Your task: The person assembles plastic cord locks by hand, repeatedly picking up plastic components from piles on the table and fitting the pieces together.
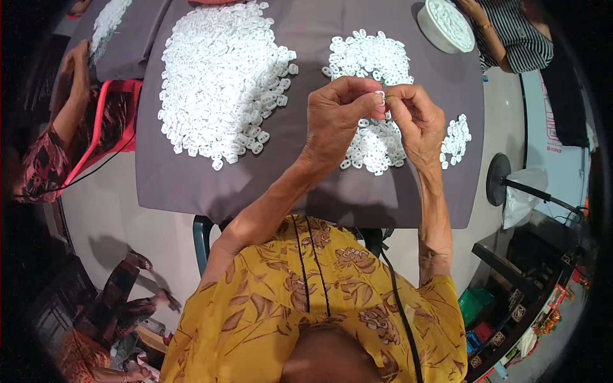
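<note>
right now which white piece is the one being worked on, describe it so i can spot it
Start at the grey table, then go right past the big white heap to the smaller heap near the middle. Just in front of it the left hand and right hand meet, fingertips pinching one small white ring-like piece. It is the only piece lifted off the table, not lying in a pile.

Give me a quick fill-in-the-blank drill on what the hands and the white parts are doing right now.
1. Both hands, left hand and right hand, pinch one small white plastic piece held ____ the table.
2. The biggest heap of white pieces lies to the person's ____.
3. The white bowl at the table's far right corner is ____ in shape.
4. The table is covered in a ____ cloth.

Missing words: above; left; round; grey
</note>
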`<state>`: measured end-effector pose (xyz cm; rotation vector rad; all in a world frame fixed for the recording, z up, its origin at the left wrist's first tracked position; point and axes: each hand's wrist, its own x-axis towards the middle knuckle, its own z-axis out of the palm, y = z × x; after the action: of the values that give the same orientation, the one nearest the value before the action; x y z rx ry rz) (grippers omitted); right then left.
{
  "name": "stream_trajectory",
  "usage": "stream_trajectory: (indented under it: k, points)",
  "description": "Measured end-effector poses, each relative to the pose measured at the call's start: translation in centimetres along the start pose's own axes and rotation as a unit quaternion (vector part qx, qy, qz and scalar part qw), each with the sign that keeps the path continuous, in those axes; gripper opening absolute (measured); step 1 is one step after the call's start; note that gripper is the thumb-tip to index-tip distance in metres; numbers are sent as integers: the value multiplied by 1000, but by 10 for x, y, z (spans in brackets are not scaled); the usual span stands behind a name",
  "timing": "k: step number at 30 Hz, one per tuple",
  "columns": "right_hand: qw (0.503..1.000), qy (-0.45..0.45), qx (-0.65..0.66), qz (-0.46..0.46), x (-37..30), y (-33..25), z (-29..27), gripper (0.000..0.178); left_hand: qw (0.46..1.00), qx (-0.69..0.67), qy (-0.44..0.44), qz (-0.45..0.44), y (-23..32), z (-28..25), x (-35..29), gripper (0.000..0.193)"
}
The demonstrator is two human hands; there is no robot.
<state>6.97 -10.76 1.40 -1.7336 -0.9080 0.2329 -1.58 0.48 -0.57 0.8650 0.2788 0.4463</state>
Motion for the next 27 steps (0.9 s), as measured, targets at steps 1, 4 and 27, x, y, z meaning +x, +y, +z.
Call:
stream_trajectory:
  k: [1,4,27]
  points:
    - [1000,1,0,0,0,1,-1,5,1000,5,-2,-7,0,-1,0,16]
    - [999,-21,24,28,2,-1,-1,6,998,-39,17,-43,1,-1,2,18]
    - [989,-4,76,131,-2,4,9,9,991,-89,73,-67,-11,-6,4,13]
